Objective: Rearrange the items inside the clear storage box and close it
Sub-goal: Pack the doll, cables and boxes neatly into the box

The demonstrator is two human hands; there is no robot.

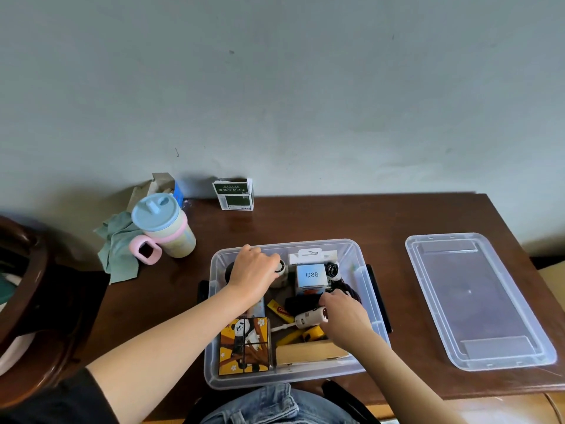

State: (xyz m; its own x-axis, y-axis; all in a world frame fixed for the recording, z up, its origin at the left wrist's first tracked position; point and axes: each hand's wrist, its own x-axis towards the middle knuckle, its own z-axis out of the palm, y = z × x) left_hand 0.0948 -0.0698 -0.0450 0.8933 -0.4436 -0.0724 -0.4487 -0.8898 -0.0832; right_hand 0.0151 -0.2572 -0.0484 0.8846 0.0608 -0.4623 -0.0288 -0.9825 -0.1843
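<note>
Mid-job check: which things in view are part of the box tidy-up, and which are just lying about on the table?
Part of the job:
clear storage box
lid, off, lying to the box's right
panda puzzle cube, Q88 box, white gadget, all inside
left hand and right hand, both in the box

Lying about:
lidded cup
green cloth
green carton

The lid [477,301] lies right of the box [363,304]; a cup [165,226] stands behind-left.

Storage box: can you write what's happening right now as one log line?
stage: rearranging | clear storage box: open | lid: on table, right of box | left hand: on item at back | right hand: on white item
</note>
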